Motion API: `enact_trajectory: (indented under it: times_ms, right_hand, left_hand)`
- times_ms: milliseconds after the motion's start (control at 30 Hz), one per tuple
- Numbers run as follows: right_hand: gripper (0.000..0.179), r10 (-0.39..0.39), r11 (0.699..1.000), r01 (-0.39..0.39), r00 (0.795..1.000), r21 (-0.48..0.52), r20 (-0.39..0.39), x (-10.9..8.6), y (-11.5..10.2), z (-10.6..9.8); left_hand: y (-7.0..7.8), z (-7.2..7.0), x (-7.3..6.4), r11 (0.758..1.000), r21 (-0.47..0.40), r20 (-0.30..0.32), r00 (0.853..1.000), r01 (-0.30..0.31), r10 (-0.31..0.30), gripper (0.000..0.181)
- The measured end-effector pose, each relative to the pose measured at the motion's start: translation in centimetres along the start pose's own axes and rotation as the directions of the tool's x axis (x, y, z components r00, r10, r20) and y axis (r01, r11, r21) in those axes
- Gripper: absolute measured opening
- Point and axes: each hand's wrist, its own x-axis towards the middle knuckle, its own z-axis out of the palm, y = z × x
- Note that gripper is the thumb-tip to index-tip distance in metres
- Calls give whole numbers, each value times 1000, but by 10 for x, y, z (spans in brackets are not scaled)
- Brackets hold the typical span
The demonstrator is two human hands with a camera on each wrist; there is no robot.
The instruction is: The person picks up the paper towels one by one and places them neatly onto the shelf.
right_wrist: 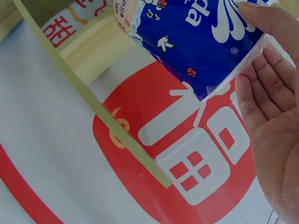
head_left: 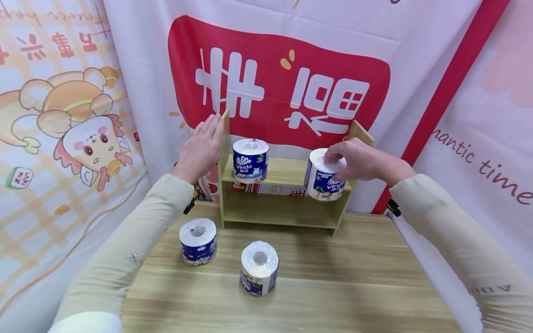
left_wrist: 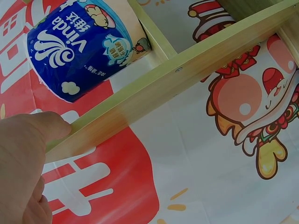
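Note:
A small wooden shelf (head_left: pixel 283 216) stands at the back of the table. My left hand (head_left: pixel 201 150) holds the upper end of its left side panel (left_wrist: pixel 140 88), the thumb (left_wrist: pixel 53 126) on the panel's edge. On the upper board beside that panel sits a blue-wrapped toilet roll (head_left: pixel 251 162). Near the right side panel, my right hand (head_left: pixel 354 159) grips another toilet roll (head_left: pixel 322 185) from above, thumb on the printed wrapper and fingers at the top end. This roll is over the right part of the upper board; whether it touches the board I cannot tell.
Two more toilet rolls stand upright on the wooden table (head_left: pixel 325 300): one roll (head_left: pixel 198 249) in front of the shelf's left end, another roll (head_left: pixel 259 273) nearer the middle. Printed cloth (head_left: pixel 270 60) hangs behind the shelf and along both sides.

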Motion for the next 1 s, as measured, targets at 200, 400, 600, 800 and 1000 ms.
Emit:
enact_trajectory:
  times_ms: [200, 400, 600, 800, 1000]
  right_hand:
    - [47, 1, 1000, -1, 1000, -9, -22, 7, 5, -2]
    - [50, 29, 1000, -29, 999, 4, -40, 14, 11, -2]
    - [54, 65, 998, -64, 997, 23, -52, 18, 17, 2]
    - [54, 92, 995, -89, 994, 41, -53, 22, 22, 9]
    - [54, 118, 992, -114, 991, 57, -69, 24, 28, 19]
  left_hand:
    - [0, 1, 0, 1000, 4, 1, 1000, 2, -2, 78]
    - [0, 0, 1, 1000, 10, -4, 1000, -4, 4, 81]
    - [0, -1, 1, 1000, 9, 0, 1000, -4, 4, 81]
    - [0, 0, 0, 1000, 8, -4, 1000, -7, 7, 79]
    - [1, 0, 0, 1000, 15, -6, 1000, -6, 6, 82]
